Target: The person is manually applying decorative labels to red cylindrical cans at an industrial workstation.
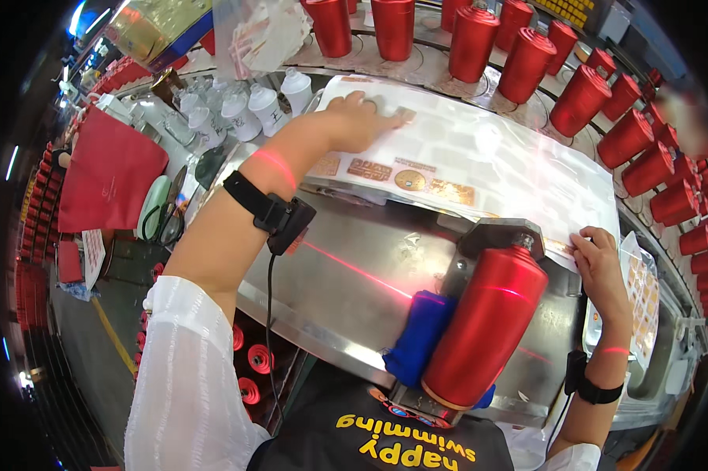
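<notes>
Sheet (499, 153), white with gold printed labels along its near edge, lies across the far side of the metal work surface (346, 267). Left hand (355, 123) is positioned over the sheet's left part, index finger extended to the right and the other fingers partly bent; whether it grips the paper cannot be determined. Right hand (601, 263) is located at the sheet's near right corner, fingers bent and thumb close to the fingertips; whether the paper is pinched between them cannot be determined.

Nearer the person, a red bottle (491, 326) rests tilted in a metal holder (495, 233), neck directed toward the sheet. A blue cloth (423, 334) lies against the bottle's left side. To the right of the right hand, a tray (593, 326) bears further patterned sheets (644, 302).

Beyond the sheet, upright red bottles (474, 43) stand in spaced rows along a curved conveyor (428, 74). White bottles (267, 110) are grouped to the left, near a red bag (110, 173).
</notes>
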Demonstrator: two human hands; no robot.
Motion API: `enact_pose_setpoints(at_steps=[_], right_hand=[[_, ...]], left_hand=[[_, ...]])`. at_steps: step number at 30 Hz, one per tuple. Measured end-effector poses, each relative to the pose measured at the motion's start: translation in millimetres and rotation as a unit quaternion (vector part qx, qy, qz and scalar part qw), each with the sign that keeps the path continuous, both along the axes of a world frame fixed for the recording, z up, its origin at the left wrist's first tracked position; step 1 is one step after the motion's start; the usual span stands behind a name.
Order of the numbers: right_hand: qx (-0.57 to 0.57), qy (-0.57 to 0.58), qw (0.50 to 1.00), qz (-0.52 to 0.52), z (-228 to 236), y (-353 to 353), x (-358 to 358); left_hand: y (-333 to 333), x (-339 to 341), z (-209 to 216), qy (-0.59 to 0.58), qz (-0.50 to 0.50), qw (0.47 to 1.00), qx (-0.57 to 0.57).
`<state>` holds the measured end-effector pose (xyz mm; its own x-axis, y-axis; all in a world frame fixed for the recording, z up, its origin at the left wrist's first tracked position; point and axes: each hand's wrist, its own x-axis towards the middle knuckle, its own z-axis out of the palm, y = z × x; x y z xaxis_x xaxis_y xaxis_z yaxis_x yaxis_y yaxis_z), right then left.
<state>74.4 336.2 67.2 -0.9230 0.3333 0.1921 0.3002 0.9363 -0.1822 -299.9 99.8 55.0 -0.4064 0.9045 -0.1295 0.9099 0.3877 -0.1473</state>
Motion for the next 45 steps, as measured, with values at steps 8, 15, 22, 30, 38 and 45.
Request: enact_pose_setpoints(at_steps=[8, 15, 22, 30, 38, 45], right_hand=[[-0.009, 0.017, 1.000, 0.007, -2.3, 0.0, 2.5], [-0.006, 0.020, 1.000, 0.016, 3.7, -2.9, 2.3], [0.042, 0.115, 0.992, 0.016, 32.7, -22.8, 2.5], [-0.315, 0.249, 0.911, 0.090, 60.9, -70.1, -28.7], [-0.296, 0.279, 0.908, 0.097, 71.7, -90.2, 0.3], [-0.207, 0.304, 0.929, 0.052, 86.8, -72.8, 30.2]], left_hand=[[27.3, -35.8, -4.1, 0.003, -0.018, 0.989, 0.145], [48.5, -14.8, -4.4, 0.024, -0.022, 0.988, 0.151], [41.9, 29.4, 26.8, 0.092, -0.200, 0.919, 0.326], [13.4, 166.8, 81.4, 0.168, -0.352, 0.807, 0.443], [3.8, 222.7, 79.0, -0.148, -0.194, 0.811, 0.531], [15.5, 236.4, 69.1, -0.215, -0.281, 0.815, 0.459]])
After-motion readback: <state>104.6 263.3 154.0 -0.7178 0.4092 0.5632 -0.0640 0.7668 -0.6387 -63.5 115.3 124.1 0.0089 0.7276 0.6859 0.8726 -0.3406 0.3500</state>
